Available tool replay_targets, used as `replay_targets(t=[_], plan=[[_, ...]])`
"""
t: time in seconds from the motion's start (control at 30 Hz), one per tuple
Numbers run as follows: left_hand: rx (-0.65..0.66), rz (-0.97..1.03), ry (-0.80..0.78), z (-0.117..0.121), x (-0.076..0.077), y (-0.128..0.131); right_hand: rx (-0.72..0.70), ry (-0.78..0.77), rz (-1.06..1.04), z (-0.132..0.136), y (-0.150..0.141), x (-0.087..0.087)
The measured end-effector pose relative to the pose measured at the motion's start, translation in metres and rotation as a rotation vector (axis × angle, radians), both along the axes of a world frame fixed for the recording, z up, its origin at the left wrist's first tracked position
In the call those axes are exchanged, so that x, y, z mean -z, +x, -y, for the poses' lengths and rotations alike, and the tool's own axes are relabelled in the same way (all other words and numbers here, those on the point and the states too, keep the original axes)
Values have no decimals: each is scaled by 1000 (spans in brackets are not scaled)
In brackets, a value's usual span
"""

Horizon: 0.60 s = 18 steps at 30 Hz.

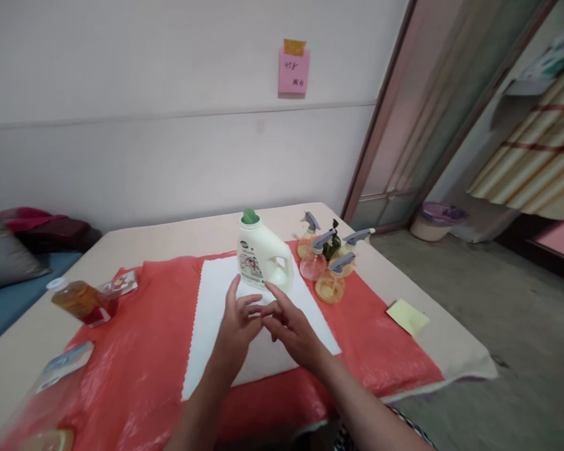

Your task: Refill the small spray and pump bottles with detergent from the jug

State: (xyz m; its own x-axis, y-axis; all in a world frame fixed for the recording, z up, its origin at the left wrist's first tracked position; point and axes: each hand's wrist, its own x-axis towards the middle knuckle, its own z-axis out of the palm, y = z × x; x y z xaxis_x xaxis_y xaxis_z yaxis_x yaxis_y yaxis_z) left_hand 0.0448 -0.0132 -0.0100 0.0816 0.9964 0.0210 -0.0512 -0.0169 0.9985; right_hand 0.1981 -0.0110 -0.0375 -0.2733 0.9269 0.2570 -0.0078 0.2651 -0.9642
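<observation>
A pale green detergent jug (258, 250) with a side handle stands upright on a white sheet (207, 332). Something green (249, 216) shows at its mouth. Just in front of the jug, my left hand (239, 316) is raised with fingers apart, holding nothing. Close against it is my right hand (286, 319), fingers loosely spread and some of them bent; it is empty too. The fingertips of both hands meet or nearly meet above the sheet. Whether either hand touches the jug I cannot tell.
Several spray bottles (330, 285) cluster right of the jug on the red plastic cover (145, 326). At left lies a tilted bottle of amber liquid (82, 300) near a packet (122, 283). A yellow note (408, 316) lies near the right edge. A wall stands behind the table (178, 235).
</observation>
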Motion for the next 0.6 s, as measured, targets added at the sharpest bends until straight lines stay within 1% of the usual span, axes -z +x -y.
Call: replay_targets(t=[0.07, 0.1, 0.17, 0.23, 0.27, 0.33, 0.43, 0.53, 0.6], plan=[[-86, 80, -30, -4, -1, -4, 68, 36, 28, 1, -2, -1], [-147, 77, -11, -5, 0, -7, 119, 77, 80, 1, -3, -1], [-251, 10, 51, -6, 2, -13, 201, 142, 188, 1, -1, -2], [-302, -93, 93, -4, 3, -17, 248, 155, 229, 2, 2, -4], [-303, -138, 103, -3, 4, -17, 264, 146, 229, 2, 3, -4], [-261, -179, 104, 1, 2, -13, 296, 134, 214, 2, 8, -6], [-183, -152, 83, 2, -1, 0, 329, 124, 87, -2, 13, -7], [-175, -142, 68, -1, -1, 8, 346, 66, -39, -10, 19, -7], [-185, -155, 53, -3, 1, 7, 350, 12, -52, -15, 24, -7]])
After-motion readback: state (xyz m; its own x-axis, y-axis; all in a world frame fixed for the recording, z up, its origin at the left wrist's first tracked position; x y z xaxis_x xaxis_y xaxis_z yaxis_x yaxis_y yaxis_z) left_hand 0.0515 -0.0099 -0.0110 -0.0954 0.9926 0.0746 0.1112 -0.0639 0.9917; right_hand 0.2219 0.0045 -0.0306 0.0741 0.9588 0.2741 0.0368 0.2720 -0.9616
